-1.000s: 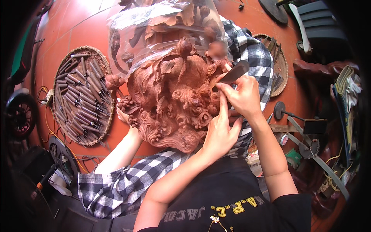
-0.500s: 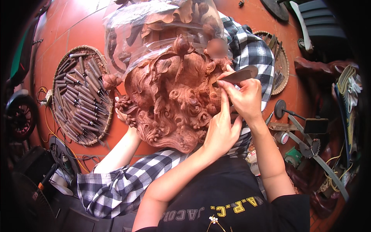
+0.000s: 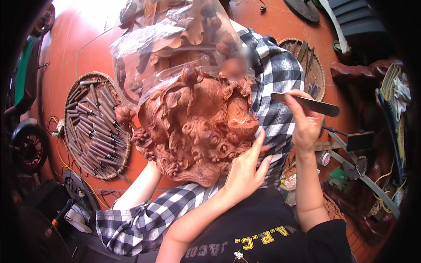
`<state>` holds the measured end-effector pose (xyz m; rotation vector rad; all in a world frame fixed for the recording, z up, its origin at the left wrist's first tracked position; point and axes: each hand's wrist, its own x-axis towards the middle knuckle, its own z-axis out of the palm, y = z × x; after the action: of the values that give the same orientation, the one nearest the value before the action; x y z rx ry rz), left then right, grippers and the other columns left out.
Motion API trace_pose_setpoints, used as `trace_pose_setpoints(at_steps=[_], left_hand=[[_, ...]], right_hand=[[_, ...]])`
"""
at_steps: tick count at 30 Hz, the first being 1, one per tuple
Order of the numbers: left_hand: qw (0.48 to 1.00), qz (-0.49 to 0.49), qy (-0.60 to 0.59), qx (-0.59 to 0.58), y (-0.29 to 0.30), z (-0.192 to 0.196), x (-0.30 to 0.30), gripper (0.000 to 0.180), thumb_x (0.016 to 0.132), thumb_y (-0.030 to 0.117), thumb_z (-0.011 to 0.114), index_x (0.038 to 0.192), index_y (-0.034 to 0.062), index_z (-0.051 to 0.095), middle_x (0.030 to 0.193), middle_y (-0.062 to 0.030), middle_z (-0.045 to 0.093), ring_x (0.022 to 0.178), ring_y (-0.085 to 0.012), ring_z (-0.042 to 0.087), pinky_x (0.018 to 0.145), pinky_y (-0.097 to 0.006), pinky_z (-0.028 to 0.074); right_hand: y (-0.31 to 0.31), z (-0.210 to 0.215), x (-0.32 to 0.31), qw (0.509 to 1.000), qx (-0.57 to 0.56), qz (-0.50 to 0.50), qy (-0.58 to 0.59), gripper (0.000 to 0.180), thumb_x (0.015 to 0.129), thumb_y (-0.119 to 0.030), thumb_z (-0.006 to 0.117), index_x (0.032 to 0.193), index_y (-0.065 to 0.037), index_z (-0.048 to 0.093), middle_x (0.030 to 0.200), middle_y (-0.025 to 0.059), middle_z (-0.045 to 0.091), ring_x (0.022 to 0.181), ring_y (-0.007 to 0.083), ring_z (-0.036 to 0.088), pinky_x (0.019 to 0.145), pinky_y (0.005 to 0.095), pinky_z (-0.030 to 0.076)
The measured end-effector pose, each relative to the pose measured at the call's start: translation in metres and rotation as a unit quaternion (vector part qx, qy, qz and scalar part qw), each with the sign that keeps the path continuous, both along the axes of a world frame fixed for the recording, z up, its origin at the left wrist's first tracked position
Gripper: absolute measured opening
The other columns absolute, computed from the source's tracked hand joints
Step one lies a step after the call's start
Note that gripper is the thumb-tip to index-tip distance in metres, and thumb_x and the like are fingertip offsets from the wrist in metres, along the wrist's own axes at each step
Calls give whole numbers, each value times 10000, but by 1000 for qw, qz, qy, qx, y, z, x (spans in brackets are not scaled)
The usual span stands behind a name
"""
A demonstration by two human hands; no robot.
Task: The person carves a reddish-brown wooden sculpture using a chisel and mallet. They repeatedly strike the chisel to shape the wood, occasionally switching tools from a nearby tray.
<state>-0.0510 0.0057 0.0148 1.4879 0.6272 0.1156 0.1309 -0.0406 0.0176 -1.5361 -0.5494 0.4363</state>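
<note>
A reddish-brown wood carving (image 3: 193, 131), full of curls and deep folds, lies in front of me. Clear plastic (image 3: 136, 48) covers its far part. At its right side is a paler, freshly cut-looking hollow. My right hand (image 3: 305, 129) is closed on a flat dark carving knife (image 3: 315, 106), held to the right of the carving and apart from it. The knife's narrow end points left. My left hand (image 3: 247, 168) has its fingers stretched out beside the carving's lower right edge; whether a fingertip touches the wood, I cannot tell.
A round woven basket (image 3: 68, 131) of wooden-handled chisels (image 3: 97, 127) stands on the red tiled floor at left. Another basket (image 3: 322, 74) with blades is at far right. Plaid-clothed legs (image 3: 280, 74) surround the carving. A dark-screened device (image 3: 360, 141) is at right.
My right hand has drawn the knife off the carving, to the right and down. The left hand has moved slightly down, its fingers leaving the worked spot. The whole view has shifted a little.
</note>
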Motion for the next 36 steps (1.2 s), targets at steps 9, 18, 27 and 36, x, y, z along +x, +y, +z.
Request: trace_pose_setpoints(at_steps=[9,18,27,36], left_hand=[[996,-61,61,38,11,5,1,482,953,77,662,1423,46,558,1155,-189,725,1042,-308,726,883,-381,565],[983,-77,98,132,3,4,11,414,917,23,678,1327,41,621,1069,-148,725,938,-271,738,775,-353,585],[985,-61,101,126,1,3,12,389,921,16,672,1307,32,628,1063,-147,721,923,-256,739,713,-327,593],[991,-65,35,111,-4,9,-6,406,908,48,694,1305,23,612,1201,-196,678,1124,-365,662,947,-415,534]], right_hand=[[-56,-64,26,967,83,-76,230,318,997,-92,618,1266,78,616,1127,194,700,980,275,734,901,360,615],[-53,-68,33,977,104,-43,180,301,1018,-125,615,1234,85,594,1105,202,688,1013,375,726,774,353,658],[-49,-72,35,982,105,-24,153,286,1026,-108,600,1225,97,600,1118,210,684,1000,342,731,778,334,653],[-52,-78,41,980,95,-22,173,326,1041,-184,589,1238,76,601,1164,213,676,1056,343,717,816,322,641]])
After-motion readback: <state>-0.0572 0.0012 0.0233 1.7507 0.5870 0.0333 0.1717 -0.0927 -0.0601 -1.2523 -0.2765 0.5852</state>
